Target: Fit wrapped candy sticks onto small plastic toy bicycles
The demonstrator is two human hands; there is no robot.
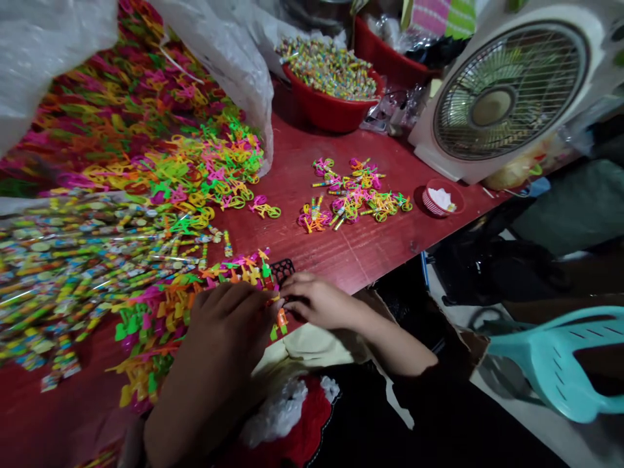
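My left hand (229,318) and my right hand (314,300) meet over the near edge of the table, fingers closed. Between their fingertips is a small yellow plastic piece (275,298), mostly hidden. Just beyond the fingers lies a black perforated rack (283,268). Close to my left hand is a heap of coloured plastic figures (146,318) in orange, green and pink. An orange figure (281,320) shows just below the fingertips. Finished-looking clusters of toy bicycles with printed tubes (358,195) lie farther off on the red table.
Many printed tubes (88,260) are piled at left, beside an open plastic bag (244,58) spilling bright toy parts (209,162). At the back stand a red basin (322,107) of wrapped pieces and a box fan (502,97). A small red-and-white cup (433,203) and turquoise chair (560,364) are right.
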